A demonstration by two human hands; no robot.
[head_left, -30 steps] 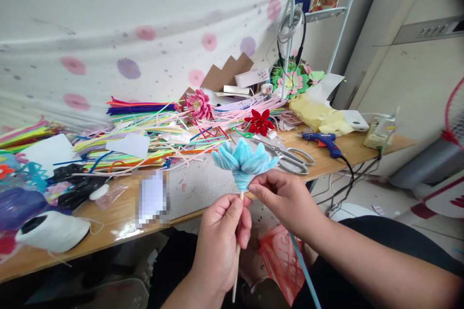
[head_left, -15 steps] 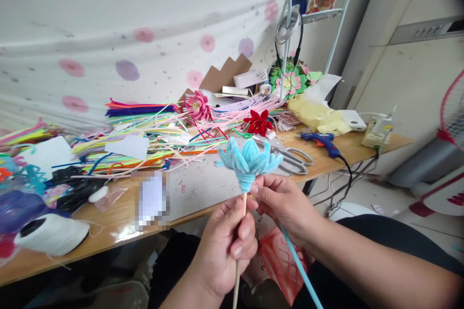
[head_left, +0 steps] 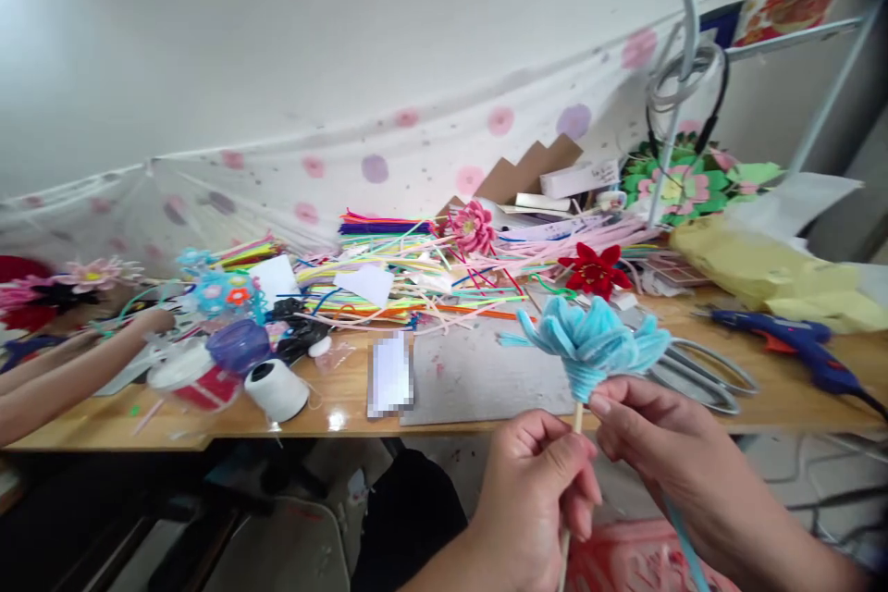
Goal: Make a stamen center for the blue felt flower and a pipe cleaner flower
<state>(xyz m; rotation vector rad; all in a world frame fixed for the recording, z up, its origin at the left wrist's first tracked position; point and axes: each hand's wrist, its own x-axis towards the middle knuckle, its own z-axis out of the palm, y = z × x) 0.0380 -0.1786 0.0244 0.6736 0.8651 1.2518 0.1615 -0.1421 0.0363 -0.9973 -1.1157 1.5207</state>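
A light blue fuzzy flower with wrapped strands at its base tops a thin wooden stick. My left hand is closed around the stick below the bloom. At the flower's base, my right hand pinches a light blue pipe cleaner, whose free length hangs down below that hand. The pinched part is hidden by the fingers. Beyond the bloom lie large scissors, partly behind it, and a red flower.
Bundles of coloured pipe cleaners and a pink flower lie at the back. A blue glue gun rests at right, a white thread cone left of a grey board. At far left another person's arm reaches over the table.
My view has swung left, so the table's things and my hands appear further right. Another person's arms have come into view at left. Both my hands keep their grip.
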